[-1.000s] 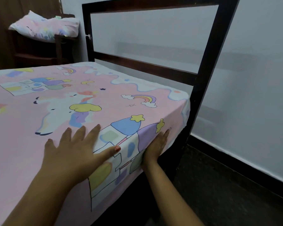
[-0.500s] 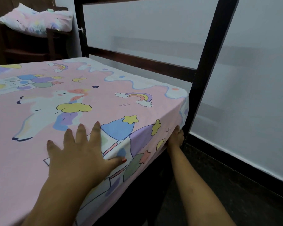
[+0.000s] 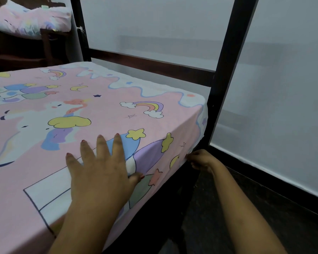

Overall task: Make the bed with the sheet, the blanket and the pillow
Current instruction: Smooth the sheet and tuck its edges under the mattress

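The sheet (image 3: 117,110) is spread taut over the bed, right up to the corner beside the dark frame post (image 3: 228,70). It is pink, printed with a white unicorn, rainbows on clouds, stars, moons and a pastel castle, and is edged with a wavy white band along the frame side. Its near side is draped down over the mattress edge. The pillow (image 3: 29,21), in a similar print, is laid on dark furniture (image 3: 48,44) at the far left, well apart from the hands.

The left hand (image 3: 101,171) is pressed flat on the sheet's top near the edge. Its fingers (image 3: 101,145) are straight and spread, the thumb is bent over the edge, and nothing is gripped. The right hand (image 3: 202,159) is held low at the sheet's bottom hem, just beside the post. Its fingers (image 3: 193,154) are curled and one fingertip touches the cloth. Whether the hem is pinched cannot be told.
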Available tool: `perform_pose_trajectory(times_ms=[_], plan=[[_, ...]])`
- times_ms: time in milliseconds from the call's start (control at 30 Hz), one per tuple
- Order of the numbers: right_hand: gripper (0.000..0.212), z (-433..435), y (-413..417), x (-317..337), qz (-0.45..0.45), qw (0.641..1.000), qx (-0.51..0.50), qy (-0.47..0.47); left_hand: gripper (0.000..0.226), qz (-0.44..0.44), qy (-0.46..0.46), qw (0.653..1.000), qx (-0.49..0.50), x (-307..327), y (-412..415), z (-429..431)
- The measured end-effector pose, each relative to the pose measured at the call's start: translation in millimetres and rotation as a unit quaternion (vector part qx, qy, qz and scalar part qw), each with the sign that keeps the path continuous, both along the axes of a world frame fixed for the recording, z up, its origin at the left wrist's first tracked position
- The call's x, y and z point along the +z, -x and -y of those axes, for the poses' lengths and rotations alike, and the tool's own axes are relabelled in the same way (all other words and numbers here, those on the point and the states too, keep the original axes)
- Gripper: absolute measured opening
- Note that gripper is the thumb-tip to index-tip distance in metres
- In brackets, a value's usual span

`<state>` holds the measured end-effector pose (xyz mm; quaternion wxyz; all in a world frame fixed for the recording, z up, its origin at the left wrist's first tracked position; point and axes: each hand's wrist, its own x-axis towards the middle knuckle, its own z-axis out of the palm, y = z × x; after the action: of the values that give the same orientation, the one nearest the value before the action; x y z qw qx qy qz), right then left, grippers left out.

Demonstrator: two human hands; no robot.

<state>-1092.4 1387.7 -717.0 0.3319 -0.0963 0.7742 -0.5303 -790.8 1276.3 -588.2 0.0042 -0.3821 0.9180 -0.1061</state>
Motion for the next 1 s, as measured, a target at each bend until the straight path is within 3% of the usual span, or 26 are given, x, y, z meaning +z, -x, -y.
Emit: perform_pose_trajectory(times_ms=[200,367,533,833,1000], plan=[[0.021,11,-5,3,-0.097,0.992,0.003,-0.077,0.101,-0.019,0.014,1.0,-0.02,-3,7,-4],[0.018,19,-10,-11,-0.147,0.985,-0.05,-0.075,0.1,-0.032,0.019,0.999,-0.029,-5,7,-4],[0.018,26,-14,-13,-0.222,0.959,-0.077,-0.16,0.098,-0.047,0.019,0.998,-0.039,-7,5,-3],[0.028,34,-19,-17,-0.214,0.954,-0.129,-0.165,0.093,-0.059,0.021,0.997,-0.052,-8,1,-3],[0.027,28,-22,-9,-0.23,0.952,-0.085,-0.183,0.09,-0.069,0.023,0.996,-0.055,-9,0,-6]])
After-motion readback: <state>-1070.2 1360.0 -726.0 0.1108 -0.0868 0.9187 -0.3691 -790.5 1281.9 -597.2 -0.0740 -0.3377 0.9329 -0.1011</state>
